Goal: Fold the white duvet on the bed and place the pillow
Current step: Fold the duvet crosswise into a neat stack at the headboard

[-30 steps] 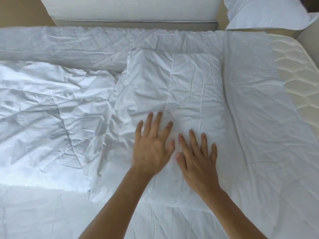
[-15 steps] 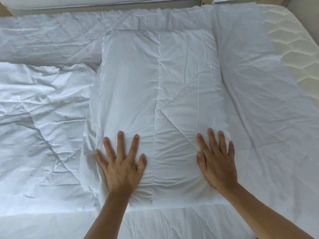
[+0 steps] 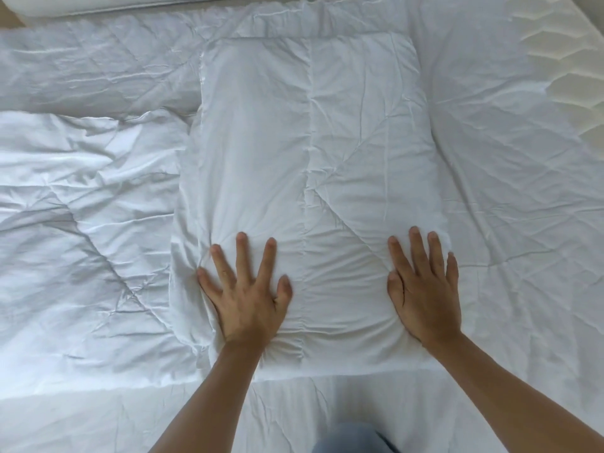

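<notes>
The white duvet (image 3: 313,152) lies folded into a thick upright rectangle in the middle of the bed. My left hand (image 3: 245,295) presses flat on its near left part, fingers spread. My right hand (image 3: 425,289) presses flat on its near right edge, fingers straight. A crumpled, unfolded stretch of the white duvet (image 3: 75,223) spreads out to the left. No pillow shows in this view.
A bare quilted mattress (image 3: 562,70) shows at the far right. A white padded headboard (image 3: 98,3) runs along the top left. A blue-clad knee (image 3: 349,439) pokes in at the bottom edge.
Both hands have slid apart from the middle of the folded duvet to its near left and right sides. The view has tilted down, so the pillow at the top right has left the frame.
</notes>
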The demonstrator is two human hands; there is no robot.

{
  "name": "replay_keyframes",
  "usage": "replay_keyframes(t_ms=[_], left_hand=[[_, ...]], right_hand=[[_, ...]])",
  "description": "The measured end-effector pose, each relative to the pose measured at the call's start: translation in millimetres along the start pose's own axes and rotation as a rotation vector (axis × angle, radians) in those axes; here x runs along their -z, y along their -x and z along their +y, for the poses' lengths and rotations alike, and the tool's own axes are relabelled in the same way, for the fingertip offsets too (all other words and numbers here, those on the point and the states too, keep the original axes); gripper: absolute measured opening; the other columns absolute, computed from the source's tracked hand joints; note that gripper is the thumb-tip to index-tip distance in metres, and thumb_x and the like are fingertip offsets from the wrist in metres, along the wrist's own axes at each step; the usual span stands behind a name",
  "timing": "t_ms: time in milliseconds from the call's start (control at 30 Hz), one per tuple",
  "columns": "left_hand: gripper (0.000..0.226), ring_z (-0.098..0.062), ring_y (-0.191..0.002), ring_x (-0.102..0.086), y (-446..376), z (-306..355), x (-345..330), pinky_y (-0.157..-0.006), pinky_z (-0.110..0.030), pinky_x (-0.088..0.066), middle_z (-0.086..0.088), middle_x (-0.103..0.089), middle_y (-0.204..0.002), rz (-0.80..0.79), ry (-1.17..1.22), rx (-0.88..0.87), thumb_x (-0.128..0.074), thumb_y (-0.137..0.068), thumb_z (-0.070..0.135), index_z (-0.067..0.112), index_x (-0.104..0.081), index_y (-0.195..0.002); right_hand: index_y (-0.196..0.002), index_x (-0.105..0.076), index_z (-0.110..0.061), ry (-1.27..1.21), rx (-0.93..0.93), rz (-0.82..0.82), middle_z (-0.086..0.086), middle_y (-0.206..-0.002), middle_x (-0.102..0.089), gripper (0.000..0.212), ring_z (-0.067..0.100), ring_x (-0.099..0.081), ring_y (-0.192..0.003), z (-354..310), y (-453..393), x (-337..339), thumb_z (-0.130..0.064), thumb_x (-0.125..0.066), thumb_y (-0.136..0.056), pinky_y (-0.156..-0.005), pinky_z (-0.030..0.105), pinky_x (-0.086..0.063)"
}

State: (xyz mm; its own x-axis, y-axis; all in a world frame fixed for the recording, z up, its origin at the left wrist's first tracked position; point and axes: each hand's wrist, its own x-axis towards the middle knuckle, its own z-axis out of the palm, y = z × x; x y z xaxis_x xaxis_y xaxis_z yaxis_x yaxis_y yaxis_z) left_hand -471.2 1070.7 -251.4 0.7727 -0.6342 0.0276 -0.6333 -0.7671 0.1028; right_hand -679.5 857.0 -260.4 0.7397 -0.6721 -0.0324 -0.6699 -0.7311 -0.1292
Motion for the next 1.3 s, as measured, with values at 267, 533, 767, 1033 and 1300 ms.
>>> replay_keyframes(t_ms=[267, 533, 767, 1033, 1300], left_hand=[[0.070, -0.043, -0.155, -0.017, -26.6, 37.1, 64.2, -0.113, -0.076, -0.019, -0.014, -0.016, -0.170, 0.054, 0.129, -0.044, -0.041, -0.093, 0.060, 0.035, -0.035, -0.158], [0.071, -0.040, -0.157, -0.008, -199.6, 64.2, 64.6, -0.112, -0.078, -0.012, 0.001, -0.013, -0.172, 0.037, -0.102, -0.278, -0.034, -0.094, 0.071, 0.043, -0.025, -0.159], [0.072, -0.044, -0.153, -0.014, -181.1, 0.7, 1.7, -0.106, -0.080, -0.020, 0.005, -0.016, -0.171, -0.114, -0.142, -0.007, -0.032, -0.090, 0.075, 0.050, -0.021, -0.156], [0.071, -0.040, -0.157, -0.010, -256.1, 57.2, 59.2, -0.109, -0.079, -0.017, -0.002, -0.009, -0.173, 0.103, -0.092, -0.193, -0.030, -0.098, 0.070, 0.045, -0.011, -0.161], [0.074, -0.033, -0.154, -0.015, -322.6, 24.1, 4.4, -0.112, -0.077, -0.013, 0.006, -0.011, -0.170, -0.129, -0.079, 0.171, -0.018, -0.088, 0.083, 0.051, -0.014, -0.155]], right_hand=[[-0.158, 0.004, -0.049, -0.225, -0.046, -0.102, -0.010, -0.171, 0.001, 0.059, 0.023, 0.000, -0.159, -13.0, -22.3, 54.9, -0.054, -0.015, -0.103, -0.121, 0.066, -0.016], [-0.158, -0.005, -0.050, -0.184, -0.063, 0.023, 0.002, -0.173, -0.001, 0.065, 0.041, -0.003, -0.156, -48.9, -194.6, 82.8, -0.064, -0.027, -0.098, -0.115, 0.075, -0.014], [-0.159, -0.013, -0.047, 0.098, 0.141, -0.099, 0.006, -0.172, -0.006, 0.066, 0.043, 0.000, -0.156, -40.4, -203.0, 16.3, -0.071, -0.024, -0.098, -0.117, 0.074, -0.007], [-0.160, -0.021, -0.040, 0.057, 0.113, 0.062, 0.008, -0.171, -0.014, 0.067, 0.047, -0.010, -0.154, -41.3, -265.8, 63.4, -0.065, -0.031, -0.098, -0.112, 0.076, -0.016], [-0.156, -0.016, -0.050, 0.086, 0.030, -0.077, -0.001, -0.170, -0.017, 0.065, 0.035, -0.013, -0.155, -37.7, -341.9, 22.2, -0.075, -0.017, -0.096, -0.117, 0.072, -0.007]])
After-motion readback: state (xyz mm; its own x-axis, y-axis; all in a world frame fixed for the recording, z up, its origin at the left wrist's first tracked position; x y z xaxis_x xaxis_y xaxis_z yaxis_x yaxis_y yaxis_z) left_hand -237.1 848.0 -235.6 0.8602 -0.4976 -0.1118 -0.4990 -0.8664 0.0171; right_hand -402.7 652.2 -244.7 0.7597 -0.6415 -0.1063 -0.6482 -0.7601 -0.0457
